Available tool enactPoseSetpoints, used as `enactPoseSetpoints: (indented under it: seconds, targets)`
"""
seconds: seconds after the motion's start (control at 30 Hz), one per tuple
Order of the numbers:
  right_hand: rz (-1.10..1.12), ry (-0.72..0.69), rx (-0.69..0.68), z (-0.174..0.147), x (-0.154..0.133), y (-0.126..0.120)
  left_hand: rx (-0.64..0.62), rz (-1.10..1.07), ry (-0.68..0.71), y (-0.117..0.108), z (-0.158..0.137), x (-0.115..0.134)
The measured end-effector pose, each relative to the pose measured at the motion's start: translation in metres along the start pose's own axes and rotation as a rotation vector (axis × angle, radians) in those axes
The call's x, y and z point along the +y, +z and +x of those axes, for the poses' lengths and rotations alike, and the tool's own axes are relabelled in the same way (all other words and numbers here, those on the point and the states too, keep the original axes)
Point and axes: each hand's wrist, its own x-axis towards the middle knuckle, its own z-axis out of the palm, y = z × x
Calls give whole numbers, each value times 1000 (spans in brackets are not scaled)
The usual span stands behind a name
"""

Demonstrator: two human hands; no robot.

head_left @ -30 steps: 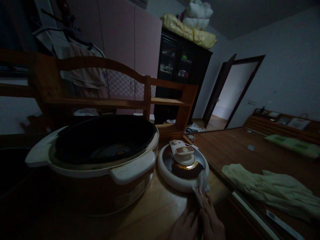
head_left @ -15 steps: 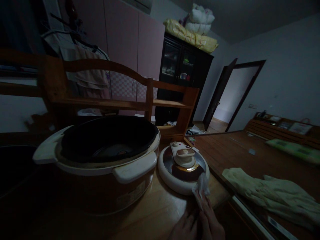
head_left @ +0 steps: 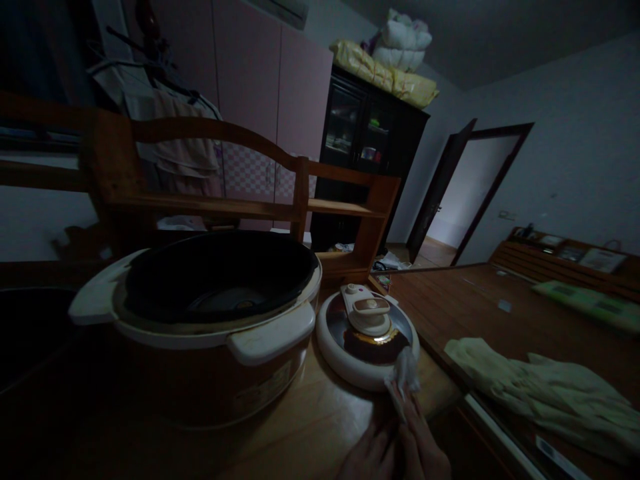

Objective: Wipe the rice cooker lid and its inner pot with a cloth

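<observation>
My right hand (head_left: 423, 433) pinches a crumpled white tissue (head_left: 407, 370) at the near right rim of a round lid (head_left: 327, 353). The lid has a pale rim, a shiny middle and a light handle on top, and it lies flat on the wooden desk (head_left: 330, 427). Close against the right hand is my left hand (head_left: 367, 453), low in the view with its fingers curled together; what they hold, if anything, is hidden. Left of the lid stands a large electric cooker (head_left: 270, 343), uncovered, with a black inner pot (head_left: 220, 273) and white side handles.
A wooden shelf rail (head_left: 215, 207) runs behind the cooker. At the far left sits another dark round vessel (head_left: 35, 333). To the right, a lower brown surface (head_left: 460, 293) bears a pale cloth (head_left: 530, 380). A dark cabinet (head_left: 405, 140) and an open door (head_left: 443, 190) stand farther back.
The view has shifted very slightly. Both hands, the tissue, the lid and the cooker look the same as before.
</observation>
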Motion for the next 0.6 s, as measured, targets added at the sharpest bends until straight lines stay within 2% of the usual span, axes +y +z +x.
enactPoseSetpoints:
  seconds: [0.13, 0.4, 0.6]
  targets:
    - [-1, -15, -7, 1, -3, -2, 78, -11, -30, 1, -1, -1]
    - [38, 4, 22, 1, -8, -3, -101, -53, 33, 19, -7, 8]
    - [49, -16, 21, 2, -11, -2, -54, -96, 0, 14, -7, 6]
